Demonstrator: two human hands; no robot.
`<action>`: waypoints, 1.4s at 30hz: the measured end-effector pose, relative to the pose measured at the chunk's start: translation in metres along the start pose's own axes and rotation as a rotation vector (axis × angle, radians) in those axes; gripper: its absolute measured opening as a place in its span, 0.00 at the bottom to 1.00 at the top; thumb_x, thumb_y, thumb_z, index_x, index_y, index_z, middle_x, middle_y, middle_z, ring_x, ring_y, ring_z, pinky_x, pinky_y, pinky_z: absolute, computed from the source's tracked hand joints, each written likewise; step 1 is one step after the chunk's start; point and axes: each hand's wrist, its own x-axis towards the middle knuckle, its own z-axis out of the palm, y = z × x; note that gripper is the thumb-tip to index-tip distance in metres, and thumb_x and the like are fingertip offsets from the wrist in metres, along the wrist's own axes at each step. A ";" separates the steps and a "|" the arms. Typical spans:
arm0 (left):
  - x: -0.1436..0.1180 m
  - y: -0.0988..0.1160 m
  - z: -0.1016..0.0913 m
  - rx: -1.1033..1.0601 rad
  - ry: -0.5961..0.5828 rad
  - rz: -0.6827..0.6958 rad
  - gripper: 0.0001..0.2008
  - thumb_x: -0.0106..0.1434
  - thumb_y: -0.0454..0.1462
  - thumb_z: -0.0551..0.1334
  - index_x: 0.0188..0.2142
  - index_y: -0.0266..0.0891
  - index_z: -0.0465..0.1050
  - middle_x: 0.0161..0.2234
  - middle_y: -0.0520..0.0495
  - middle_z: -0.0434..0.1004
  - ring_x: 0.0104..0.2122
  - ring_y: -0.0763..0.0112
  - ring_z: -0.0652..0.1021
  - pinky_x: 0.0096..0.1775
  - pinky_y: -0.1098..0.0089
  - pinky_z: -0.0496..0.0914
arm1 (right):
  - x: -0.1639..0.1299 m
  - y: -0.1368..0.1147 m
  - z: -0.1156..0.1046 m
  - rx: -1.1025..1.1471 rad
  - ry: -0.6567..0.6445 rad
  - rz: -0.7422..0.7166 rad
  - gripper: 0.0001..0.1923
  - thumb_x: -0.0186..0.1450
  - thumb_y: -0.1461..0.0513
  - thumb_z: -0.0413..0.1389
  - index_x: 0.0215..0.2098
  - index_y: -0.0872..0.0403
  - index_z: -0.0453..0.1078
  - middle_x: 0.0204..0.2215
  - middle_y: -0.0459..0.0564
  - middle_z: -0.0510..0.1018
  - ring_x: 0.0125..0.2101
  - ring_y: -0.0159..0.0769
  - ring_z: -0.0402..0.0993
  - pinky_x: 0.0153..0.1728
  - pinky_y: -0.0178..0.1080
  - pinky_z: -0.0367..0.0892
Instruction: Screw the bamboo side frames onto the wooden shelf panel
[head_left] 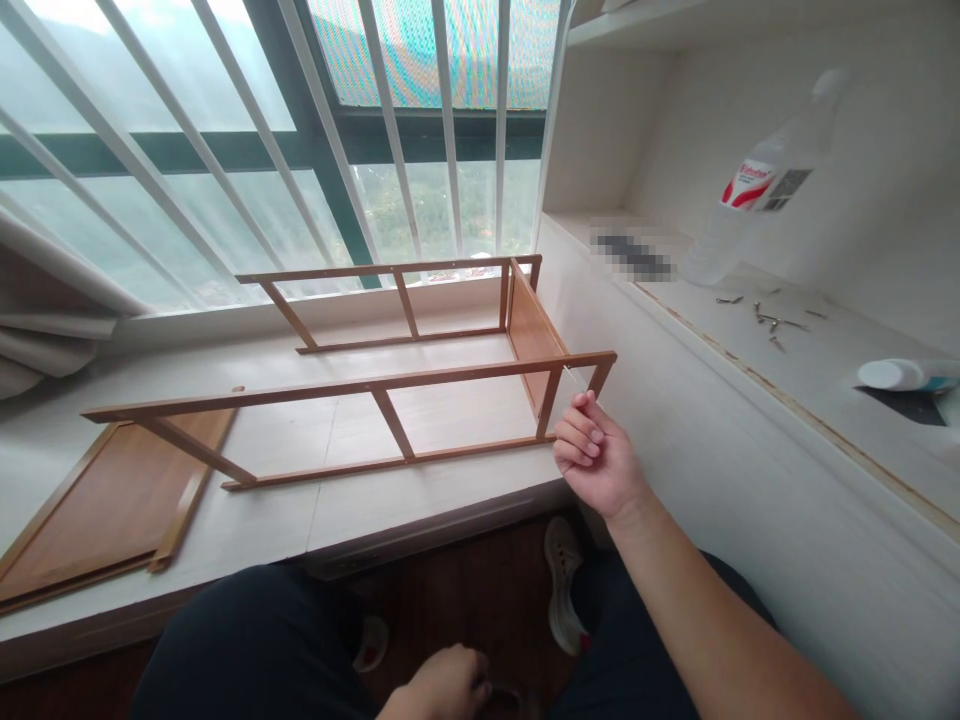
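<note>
My right hand [596,455] is closed in a pinch on a thin metal rod [575,380], which looks like a hex key. Its tip meets the near side of a brown wooden rack frame [375,385], close to the right-hand end. Two ladder-like sides make up the rack, the far one [397,268] by the window; a wooden panel [536,335] joins them at the right. Low in the view, above the floor between my legs, my left hand [450,685] has its fingers curled. Whatever it may hold is hidden.
Another wooden panel [112,500] lies flat on the white window ledge [285,530] at the left. On the shelf to the right are several metal screws [772,320], a clear plastic bottle [765,190] and a white tube [904,375]. Barred windows stand behind.
</note>
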 end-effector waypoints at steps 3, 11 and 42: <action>-0.002 0.002 -0.005 -0.010 0.021 -0.008 0.17 0.65 0.40 0.55 0.44 0.43 0.82 0.47 0.40 0.85 0.48 0.52 0.82 0.49 0.60 0.74 | 0.003 -0.001 -0.006 -0.205 0.079 -0.053 0.14 0.64 0.52 0.63 0.30 0.51 0.69 0.15 0.36 0.57 0.15 0.26 0.50 0.15 0.31 0.47; -0.001 0.004 -0.006 0.002 0.008 -0.010 0.18 0.65 0.42 0.54 0.45 0.41 0.82 0.47 0.37 0.84 0.49 0.49 0.82 0.50 0.58 0.74 | 0.004 -0.006 -0.025 -1.354 0.163 -0.422 0.11 0.70 0.53 0.54 0.35 0.50 0.71 0.22 0.44 0.75 0.23 0.36 0.71 0.29 0.37 0.64; 0.000 0.003 -0.006 -0.049 0.065 0.013 0.14 0.65 0.39 0.55 0.40 0.41 0.81 0.42 0.41 0.85 0.43 0.55 0.82 0.45 0.62 0.71 | -0.001 0.016 -0.009 -1.574 -0.095 -0.248 0.07 0.69 0.58 0.55 0.32 0.50 0.68 0.25 0.43 0.78 0.27 0.34 0.72 0.30 0.36 0.57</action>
